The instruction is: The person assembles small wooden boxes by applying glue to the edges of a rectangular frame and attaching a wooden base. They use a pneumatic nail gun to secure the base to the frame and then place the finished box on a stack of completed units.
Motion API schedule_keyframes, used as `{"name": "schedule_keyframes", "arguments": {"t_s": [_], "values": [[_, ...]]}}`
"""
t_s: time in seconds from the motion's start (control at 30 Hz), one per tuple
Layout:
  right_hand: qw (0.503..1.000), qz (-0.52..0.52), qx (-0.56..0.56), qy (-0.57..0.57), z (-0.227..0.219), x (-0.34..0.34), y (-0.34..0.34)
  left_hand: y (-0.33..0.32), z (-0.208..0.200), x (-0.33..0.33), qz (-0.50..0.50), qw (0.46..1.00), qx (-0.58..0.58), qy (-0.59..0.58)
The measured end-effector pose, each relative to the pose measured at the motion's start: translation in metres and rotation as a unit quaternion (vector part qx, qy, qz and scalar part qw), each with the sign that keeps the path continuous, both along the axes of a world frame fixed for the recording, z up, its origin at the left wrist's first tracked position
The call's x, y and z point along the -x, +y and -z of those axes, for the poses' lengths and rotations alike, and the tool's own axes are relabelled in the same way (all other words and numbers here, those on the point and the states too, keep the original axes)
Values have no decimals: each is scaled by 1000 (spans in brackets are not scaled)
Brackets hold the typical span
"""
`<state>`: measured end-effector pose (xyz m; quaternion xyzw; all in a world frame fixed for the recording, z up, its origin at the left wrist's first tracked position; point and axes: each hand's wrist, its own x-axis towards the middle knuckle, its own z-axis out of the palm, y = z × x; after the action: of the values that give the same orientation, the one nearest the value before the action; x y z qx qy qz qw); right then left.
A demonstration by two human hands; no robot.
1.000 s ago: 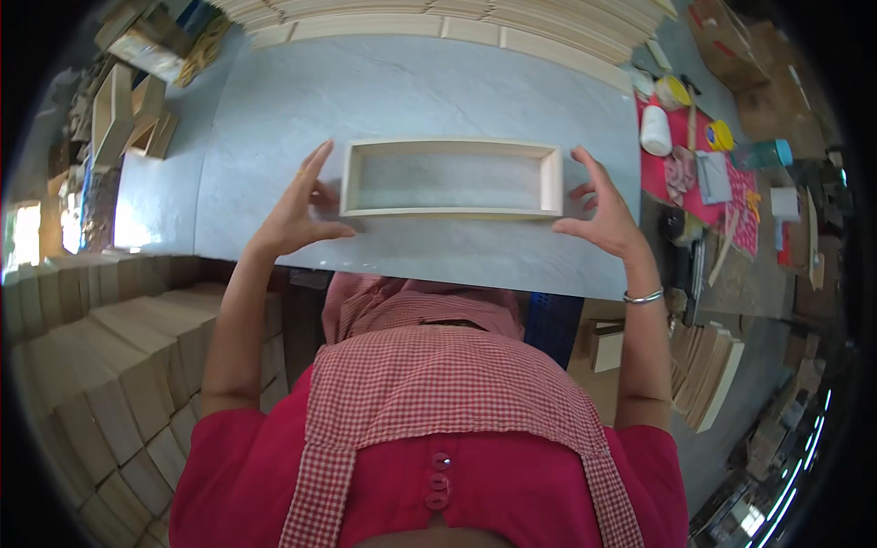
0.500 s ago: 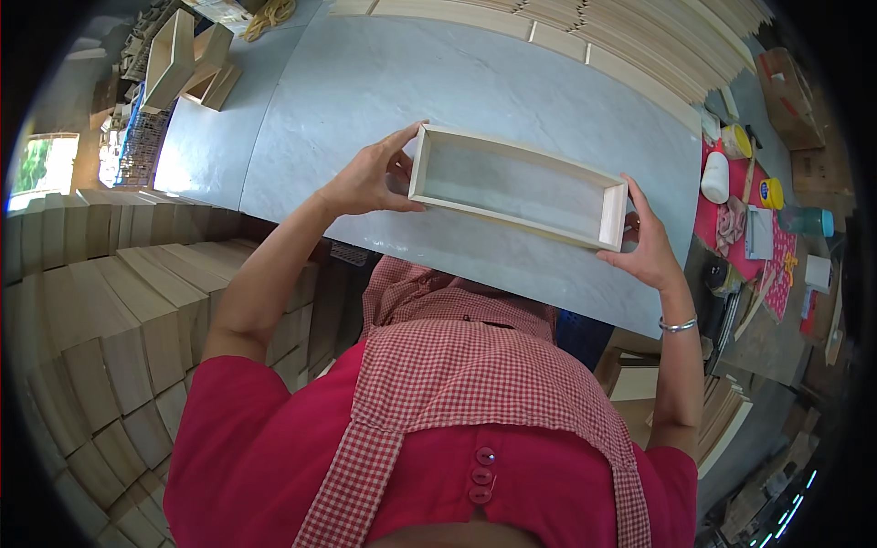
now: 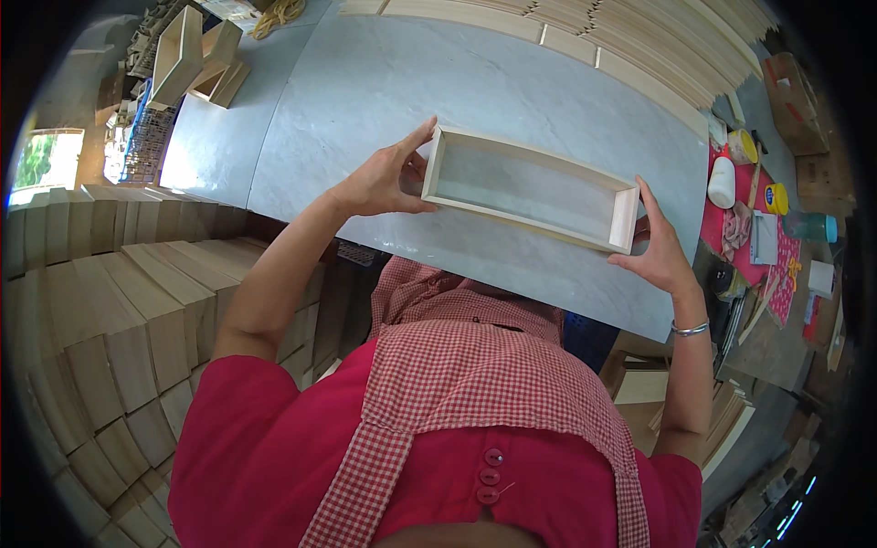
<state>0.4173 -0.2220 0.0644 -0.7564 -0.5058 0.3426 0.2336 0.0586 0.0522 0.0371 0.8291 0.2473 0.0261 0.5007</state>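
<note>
A long, narrow rectangular frame of pale wood [image 3: 525,225] lies across the grey marbled tabletop [image 3: 365,82], its right end nearer to me. The tabletop shows through its middle. My left hand [image 3: 388,178] is closed on the frame's left end, with fingertips at the far corner and thumb at the near one. At the other end, my right hand [image 3: 665,256] spans the short side in the same way, its forefinger up at the far corner and its thumb by the near corner. Some of the fingers of both hands are hidden behind the end pieces.
Long wooden strips [image 3: 630,41] are stacked along the far edge. Several wooden boxes [image 3: 178,59] stand at the far left. Stacked wood blocks [image 3: 119,301] fill the left side. A white bottle [image 3: 721,183] and yellow-lidded tubs [image 3: 776,198] sit on a pink cloth at the right.
The whole view has shifted slightly, so everything appears a little further right. Both hands stay at the frame's ends, and the frame keeps about the same place on the table.
</note>
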Motion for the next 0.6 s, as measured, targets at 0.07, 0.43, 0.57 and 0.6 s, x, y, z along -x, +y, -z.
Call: {"name": "schedule_keyframes", "arguments": {"t_s": [0.07,0.43,0.57,0.6], "values": [[1000,-7,10,-17,-1,1,1,0,0,2,1,1000,-4,-1],[991,-35,-123,-35,9,-15,-9,-9,9,-1,12,999,-13,-34],[997,-30,-66,-1,-52,-12,-8,-5,-1,5,49,981,175,-60],[996,-49,-75,-19,-61,-14,-9,-1,-6,4,60,949,300,-73]]}}
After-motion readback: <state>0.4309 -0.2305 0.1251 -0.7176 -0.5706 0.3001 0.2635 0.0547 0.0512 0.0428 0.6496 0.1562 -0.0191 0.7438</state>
